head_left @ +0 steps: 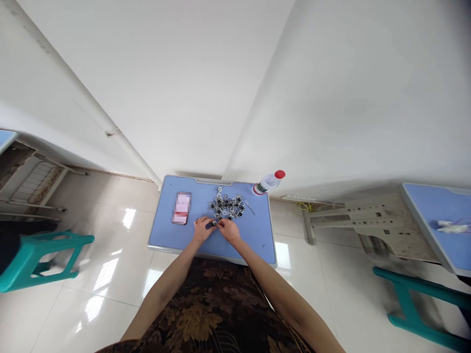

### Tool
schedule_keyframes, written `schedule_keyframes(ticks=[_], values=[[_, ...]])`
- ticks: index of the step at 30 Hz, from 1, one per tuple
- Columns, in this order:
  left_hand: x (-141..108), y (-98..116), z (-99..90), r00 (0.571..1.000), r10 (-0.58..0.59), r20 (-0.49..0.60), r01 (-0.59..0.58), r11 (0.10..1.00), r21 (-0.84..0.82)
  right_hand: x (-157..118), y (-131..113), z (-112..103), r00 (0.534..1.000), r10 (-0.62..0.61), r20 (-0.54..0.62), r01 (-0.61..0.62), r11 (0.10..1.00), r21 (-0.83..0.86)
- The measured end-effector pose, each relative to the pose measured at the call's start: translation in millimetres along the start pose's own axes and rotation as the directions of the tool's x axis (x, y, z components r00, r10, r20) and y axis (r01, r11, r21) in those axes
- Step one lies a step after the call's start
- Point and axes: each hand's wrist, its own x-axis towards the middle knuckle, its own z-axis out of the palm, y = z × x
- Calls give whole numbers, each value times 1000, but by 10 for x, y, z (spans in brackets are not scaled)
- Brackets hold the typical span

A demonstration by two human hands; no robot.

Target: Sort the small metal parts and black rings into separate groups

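One small part (214, 223) is pinched between left hand (202, 228) and right hand (229, 230) just before the metal pile (227, 204), presumably for steadiness; left of the pile, a phone (181, 208) lies apart.

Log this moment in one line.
left hand: on small part; right hand: same part; ahead: silver-black parts pile; phone: left; bottle: right
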Motion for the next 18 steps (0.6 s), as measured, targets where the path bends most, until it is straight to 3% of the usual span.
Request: schedule_keyframes(ticks=[10, 18], values=[[24, 20, -42, 1000, -13, 15, 14, 999, -36, -24, -57, 34, 999, -38, 0, 38, 999, -14], [136, -116, 34, 998, -56, 6, 54, 939, -339, 32, -111, 16, 999, -24, -24, 26, 995, 101]])
